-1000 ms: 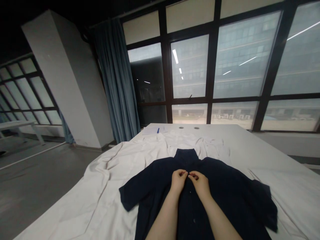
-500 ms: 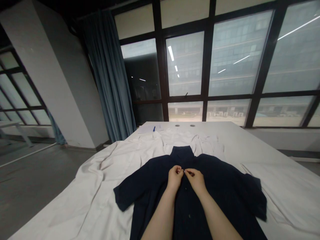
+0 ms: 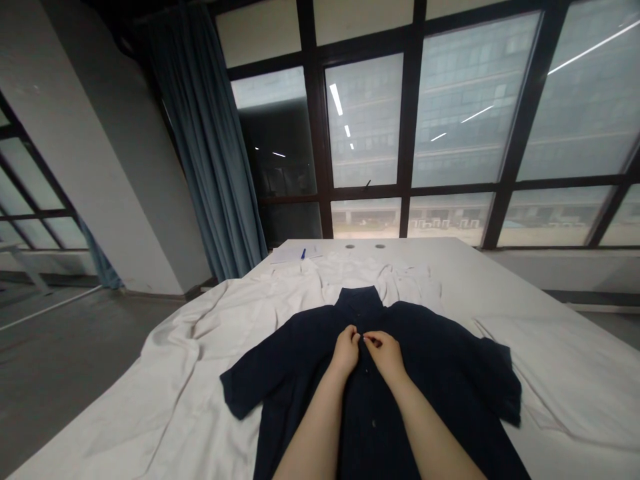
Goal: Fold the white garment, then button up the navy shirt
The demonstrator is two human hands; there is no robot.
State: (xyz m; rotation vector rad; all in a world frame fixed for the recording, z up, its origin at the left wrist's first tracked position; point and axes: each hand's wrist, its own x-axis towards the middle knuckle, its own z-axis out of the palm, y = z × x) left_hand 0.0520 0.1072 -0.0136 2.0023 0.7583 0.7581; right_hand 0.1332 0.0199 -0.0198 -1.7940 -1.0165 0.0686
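Note:
A dark navy short-sleeved shirt (image 3: 440, 360) lies spread front up, its collar (image 3: 358, 301) pointing away from me. My left hand (image 3: 346, 349) is closed at the front placket in the upper chest, its fingertips curled in against the fabric. Just to its right, my right hand (image 3: 384, 351) pinches the placket edge between thumb and forefinger. Whatever button may sit between the fingers is too small to make out. Lower on the placket a small button (image 3: 373, 423) shows.
White cloth (image 3: 220, 340) lies rumpled under and left of the shirt, and more white cloth (image 3: 575, 373) lies at the right. At the table's (image 3: 465, 280) far end are papers (image 3: 287, 255) with a blue pen (image 3: 303, 254). A blue curtain (image 3: 210, 147) and windows stand beyond.
The view has shifted slightly, so everything sits a little further left and up. My left fingers have curled in more; both hands stay at the same part of the placket.

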